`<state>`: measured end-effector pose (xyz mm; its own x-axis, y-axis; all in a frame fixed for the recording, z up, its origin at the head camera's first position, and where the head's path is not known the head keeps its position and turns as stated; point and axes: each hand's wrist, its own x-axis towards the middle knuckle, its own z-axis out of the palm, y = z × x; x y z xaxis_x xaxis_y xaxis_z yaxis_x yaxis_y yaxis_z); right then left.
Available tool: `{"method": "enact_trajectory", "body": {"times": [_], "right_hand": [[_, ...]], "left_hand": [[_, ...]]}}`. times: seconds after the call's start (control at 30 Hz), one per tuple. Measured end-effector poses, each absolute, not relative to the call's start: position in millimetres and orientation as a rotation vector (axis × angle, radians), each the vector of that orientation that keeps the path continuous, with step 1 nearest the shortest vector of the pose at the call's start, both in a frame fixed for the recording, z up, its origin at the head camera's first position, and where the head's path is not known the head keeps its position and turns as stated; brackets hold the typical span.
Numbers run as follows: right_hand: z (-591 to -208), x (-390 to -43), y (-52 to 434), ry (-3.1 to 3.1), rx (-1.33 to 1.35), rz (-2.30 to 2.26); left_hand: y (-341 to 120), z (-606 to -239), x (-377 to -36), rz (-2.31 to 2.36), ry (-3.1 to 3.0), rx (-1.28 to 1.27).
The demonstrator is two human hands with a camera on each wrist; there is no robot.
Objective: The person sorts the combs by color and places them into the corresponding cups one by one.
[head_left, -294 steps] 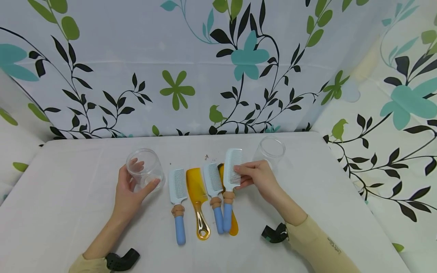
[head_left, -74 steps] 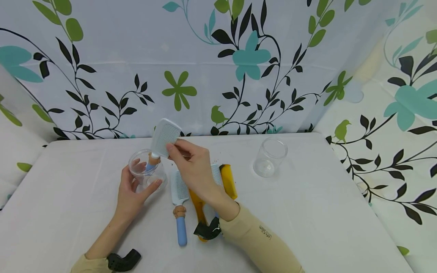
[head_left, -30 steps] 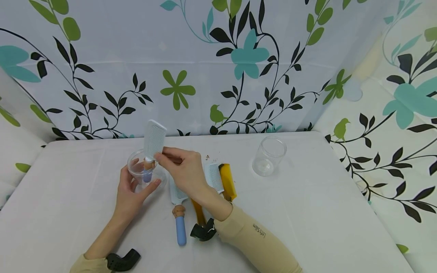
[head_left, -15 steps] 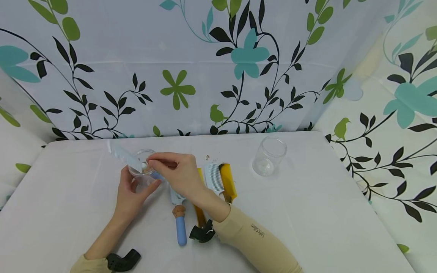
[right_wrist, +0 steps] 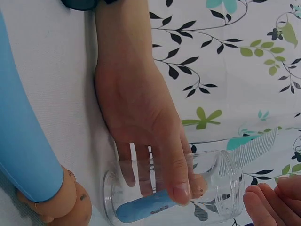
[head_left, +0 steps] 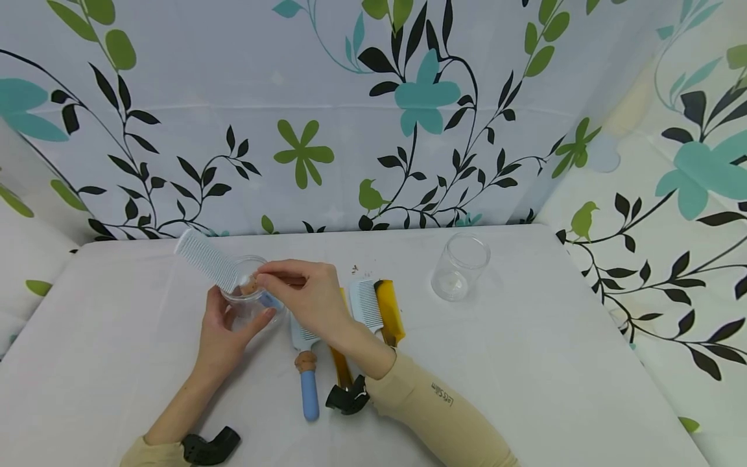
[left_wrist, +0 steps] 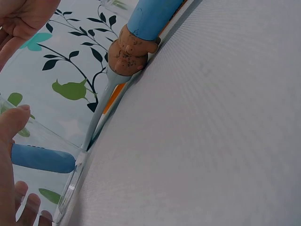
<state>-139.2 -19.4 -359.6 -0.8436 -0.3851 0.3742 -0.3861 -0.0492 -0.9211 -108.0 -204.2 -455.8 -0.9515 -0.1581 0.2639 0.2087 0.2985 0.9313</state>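
My left hand (head_left: 224, 334) grips a clear plastic jar (right_wrist: 216, 183), thumb on one side and fingers round the other. A pale blue comb (head_left: 207, 259) leans to the left in the jar, its teeth above the rim. Its blue handle (left_wrist: 42, 157) and brown bear-shaped neck (right_wrist: 200, 185) show through the jar wall. My right hand (head_left: 309, 295) is at the jar's mouth with loosely bent fingers. In the right wrist view its fingertips (right_wrist: 251, 200) are beside the rim, apart from the comb's teeth.
To the right, another bear-necked comb (head_left: 308, 383) lies on the white table, with a yellow comb (head_left: 341, 366), a pale comb (head_left: 366, 305) and an amber comb (head_left: 390, 311) partly under my right arm. A second clear jar (head_left: 461, 269) stands at the back right. A patterned curtain hangs behind.
The comb went from my right hand's pinch into the jar and tipped over to the left. My right hand slid down to the rim. The left hand kept its hold.
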Motion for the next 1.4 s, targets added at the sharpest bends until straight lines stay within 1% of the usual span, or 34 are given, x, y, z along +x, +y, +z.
{"method": "enact_trajectory", "body": {"times": [0.17,0.53,1.03,1.4], "right_hand": [[-361,-138,-18,-2.205,0.833,2.075],[-365,-138,-10,-2.246,0.840,1.991],[-373,-142,13,-2.286,0.830,1.977],[-379,-144,26,-2.378,0.773,1.945]], "left_hand": [[-203,-457,-108,-1.693,-2.266,-0.043],[-201,-455,-106,-1.671,-2.281,-0.029],[-202,-456,-109,-1.657,-2.284,-0.038],[-205,-458,-109,-1.623,-2.314,-0.031]]}}
